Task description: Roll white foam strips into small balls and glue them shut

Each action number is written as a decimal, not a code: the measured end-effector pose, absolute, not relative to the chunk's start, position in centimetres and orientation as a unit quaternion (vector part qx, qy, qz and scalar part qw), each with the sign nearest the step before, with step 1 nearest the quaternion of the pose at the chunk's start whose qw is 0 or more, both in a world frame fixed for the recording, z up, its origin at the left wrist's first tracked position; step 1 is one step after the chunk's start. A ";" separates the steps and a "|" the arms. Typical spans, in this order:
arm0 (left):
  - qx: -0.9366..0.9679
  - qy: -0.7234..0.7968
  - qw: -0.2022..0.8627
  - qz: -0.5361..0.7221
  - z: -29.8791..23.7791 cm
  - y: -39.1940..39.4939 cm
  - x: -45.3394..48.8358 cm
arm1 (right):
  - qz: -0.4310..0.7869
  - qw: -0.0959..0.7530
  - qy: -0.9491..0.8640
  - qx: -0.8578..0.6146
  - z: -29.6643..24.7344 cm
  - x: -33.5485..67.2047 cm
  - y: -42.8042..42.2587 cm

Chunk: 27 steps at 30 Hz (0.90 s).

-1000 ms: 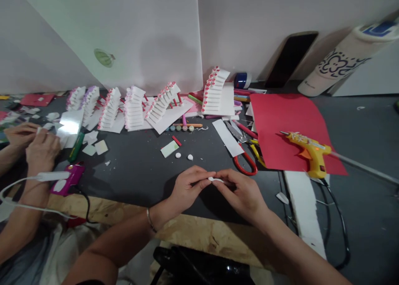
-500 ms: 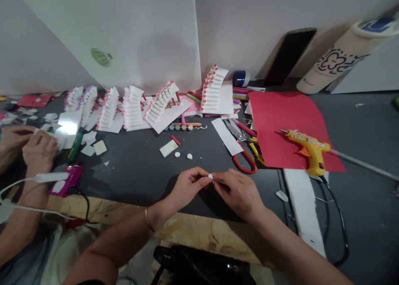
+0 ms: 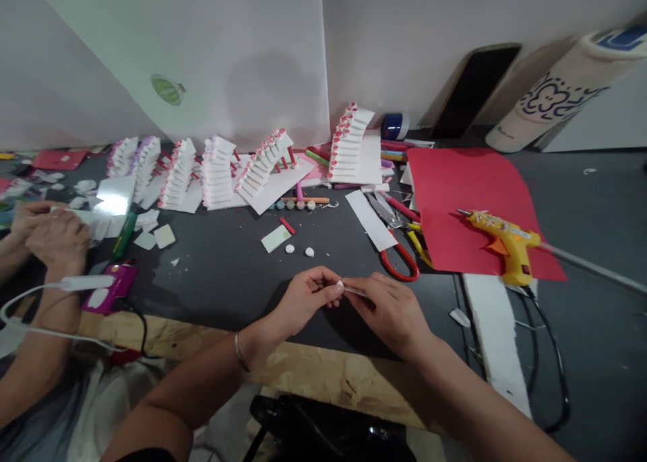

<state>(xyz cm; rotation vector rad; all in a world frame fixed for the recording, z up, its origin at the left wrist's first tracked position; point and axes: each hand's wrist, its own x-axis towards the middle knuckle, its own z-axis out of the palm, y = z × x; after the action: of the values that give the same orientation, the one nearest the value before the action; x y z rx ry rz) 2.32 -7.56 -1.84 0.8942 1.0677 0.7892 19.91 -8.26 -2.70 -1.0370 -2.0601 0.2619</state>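
Observation:
Over the near part of the dark table, my left hand pinches a small white lump between thumb and fingertips. My right hand meets it from the right, its closed fingers on a thin pale strip whose tip touches the lump. What the strip is made of I cannot make out. Beyond my hands lie two white pellets, a pale green-and-white block and a short red stick. Red-handled scissors rest to the right, partly under a white card strip.
Small white stair models with pink-red dots line the wall. On the right, a yellow glue gun lies on red paper, its cord trailing nearby. A phone and bottle lean behind. At left, another person's hands work near a purple device.
My left hand's lower fingers have uncurled slightly and the lump has turned a little between the fingertips. The whole view has shifted slightly. Both hands stay together.

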 end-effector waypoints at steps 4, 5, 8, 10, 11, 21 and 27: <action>0.428 0.469 0.690 0.347 -1.8 -7.4 2.1 | 0.145 0.377 -0.811 -0.423 -2.7 20.1 -8.4; 0.433 0.468 0.690 0.342 -1.8 -7.3 2.0 | 0.153 0.373 -0.813 -0.420 -2.6 20.2 -8.4; 0.447 0.465 0.694 0.320 -1.7 -7.2 1.8 | 0.168 0.358 -0.827 -0.400 -2.1 20.5 -8.2; 0.460 0.462 0.698 0.295 -1.5 -7.1 1.6 | 0.162 0.341 -0.847 -0.375 -1.7 20.7 -8.0; 0.469 0.461 0.700 0.279 -1.4 -7.0 1.5 | 0.155 0.334 -0.857 -0.360 -1.5 20.8 -7.9; 0.594 0.443 0.661 0.113 -0.4 -6.3 -0.2 | 0.138 0.293 -0.898 -0.298 -2.4 20.7 -8.3; 0.548 0.438 0.705 0.103 -1.2 -6.5 -0.7 | 0.207 0.326 -0.867 -0.315 -2.0 20.6 -8.4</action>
<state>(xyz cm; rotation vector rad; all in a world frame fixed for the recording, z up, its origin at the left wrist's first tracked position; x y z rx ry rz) -0.74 -6.46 -1.16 1.2185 0.9748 0.2283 20.64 -8.44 -2.03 -0.8261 -2.2719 0.5417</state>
